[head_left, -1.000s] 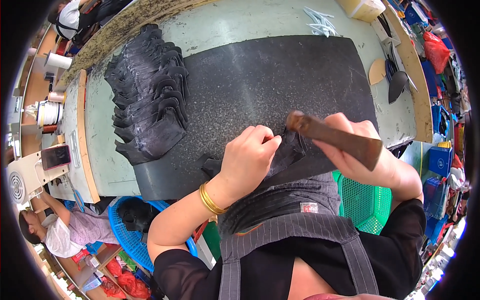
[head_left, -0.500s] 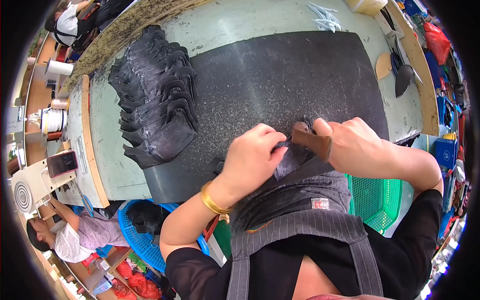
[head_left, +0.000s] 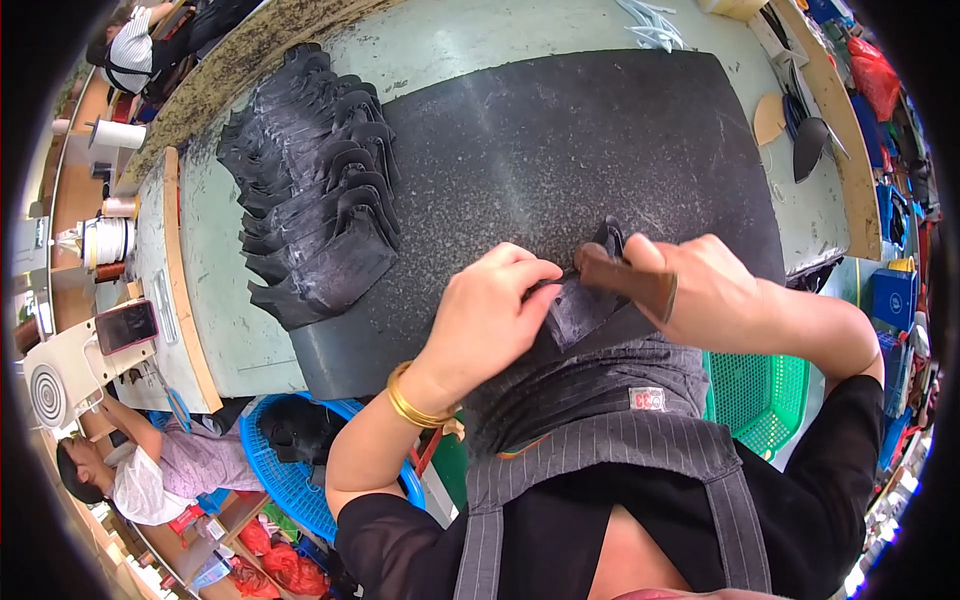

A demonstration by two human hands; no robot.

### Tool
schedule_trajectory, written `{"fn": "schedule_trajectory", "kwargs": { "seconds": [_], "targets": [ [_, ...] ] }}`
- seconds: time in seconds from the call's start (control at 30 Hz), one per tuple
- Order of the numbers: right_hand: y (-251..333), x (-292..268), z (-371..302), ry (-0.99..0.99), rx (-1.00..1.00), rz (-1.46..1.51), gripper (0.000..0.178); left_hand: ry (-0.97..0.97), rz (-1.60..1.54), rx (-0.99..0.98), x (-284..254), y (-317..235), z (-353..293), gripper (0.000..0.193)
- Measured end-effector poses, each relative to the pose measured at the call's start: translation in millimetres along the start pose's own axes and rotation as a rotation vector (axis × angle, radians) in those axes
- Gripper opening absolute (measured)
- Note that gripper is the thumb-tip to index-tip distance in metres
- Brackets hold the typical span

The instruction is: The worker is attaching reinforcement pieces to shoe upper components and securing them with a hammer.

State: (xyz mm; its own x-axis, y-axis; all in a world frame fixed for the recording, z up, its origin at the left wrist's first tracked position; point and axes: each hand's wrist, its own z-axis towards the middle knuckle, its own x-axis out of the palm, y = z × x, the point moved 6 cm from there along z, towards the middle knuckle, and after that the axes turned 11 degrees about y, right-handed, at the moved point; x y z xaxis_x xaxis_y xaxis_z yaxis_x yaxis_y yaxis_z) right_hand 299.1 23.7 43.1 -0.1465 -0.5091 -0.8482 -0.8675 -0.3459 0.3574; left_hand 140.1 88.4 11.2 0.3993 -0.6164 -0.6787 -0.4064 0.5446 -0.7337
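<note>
My right hand [head_left: 708, 285] is closed round a hammer [head_left: 628, 282] whose brown, rust-coloured head shows in front of the fingers; its handle is hidden in the grip. Under the hammer lies a black leather-like piece [head_left: 575, 318] with pale chalky patches, close to my apron at the mat's near edge. Thumb and fingers of my left hand [head_left: 492, 305] pinch the left edge of this piece, beside the hammer head. To the left, many similar black pieces overlap in a long stack [head_left: 315, 190].
A large dark mat [head_left: 480, 160] covers much of the pale green bench. Light blue strips [head_left: 652, 25] lie at the back. Below the bench are a blue basket [head_left: 262, 465] with black pieces and a green basket [head_left: 765, 395]. A phone [head_left: 127, 328] and a co-worker [head_left: 170, 470] are at left.
The hammer has shifted slightly left and toward me on the piece. My left hand has moved a little left, and more of the piece shows. The whole view has shifted slightly.
</note>
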Motion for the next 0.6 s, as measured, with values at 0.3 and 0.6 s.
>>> {"fn": "schedule_trajectory", "kwargs": {
  "seconds": [0.3,0.6],
  "targets": [
    [-10,13,3,0.111,0.036,0.005,0.041,-0.071,-0.007,0.030,5,0,3,0.007],
    [-29,-8,-3,-0.180,0.036,0.007,0.039,0.019,-0.276,-0.186,1,17,26,0.016]
  ]
}}
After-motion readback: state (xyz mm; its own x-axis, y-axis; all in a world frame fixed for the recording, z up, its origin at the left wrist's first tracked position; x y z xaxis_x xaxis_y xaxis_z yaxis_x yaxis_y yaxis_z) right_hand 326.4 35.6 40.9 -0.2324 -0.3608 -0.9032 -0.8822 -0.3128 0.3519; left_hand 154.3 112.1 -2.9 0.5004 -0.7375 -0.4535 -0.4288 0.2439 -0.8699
